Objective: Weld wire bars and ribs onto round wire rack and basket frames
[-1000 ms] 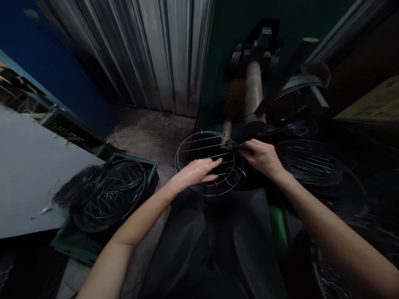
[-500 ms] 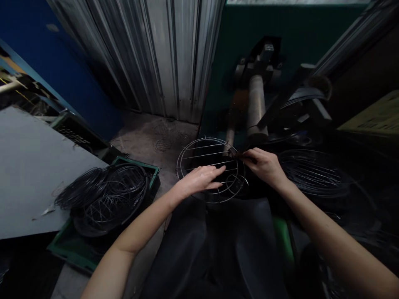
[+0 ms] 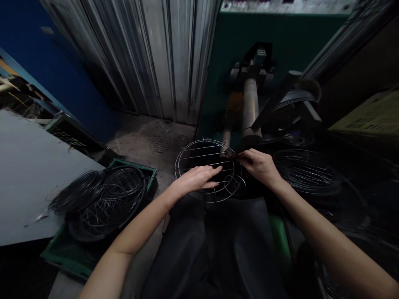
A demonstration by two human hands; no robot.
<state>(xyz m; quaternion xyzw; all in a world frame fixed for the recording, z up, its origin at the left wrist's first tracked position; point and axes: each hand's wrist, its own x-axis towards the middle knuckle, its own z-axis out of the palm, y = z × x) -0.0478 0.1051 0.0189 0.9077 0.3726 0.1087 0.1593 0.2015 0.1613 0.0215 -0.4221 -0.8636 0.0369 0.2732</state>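
A round wire rack [image 3: 193, 150] with straight cross wires and a small inner ring lies flat in front of my lap, under a machine's roller [image 3: 250, 106]. My left hand [image 3: 196, 179] rests flat on the rack's near half, fingers stretched out and pointing right. My right hand [image 3: 258, 165] is closed in a pinch at the rack's right rim, holding a thin wire or the rim itself; I cannot make out which. My dark trousers fill the bottom middle.
A green crate [image 3: 131, 164] heaped with dark wire rings [image 3: 99, 199] sits on the floor at my left, beside a grey tabletop [image 3: 28, 178]. A stack of wire racks [image 3: 307, 170] lies to the right. Corrugated metal sheeting [image 3: 156, 58] stands behind, next to the green machine body [image 3: 280, 33].
Both hands stay on the wire rack in nearly the same pose. The view has tilted up a little, so more of the green machine shows at the top.
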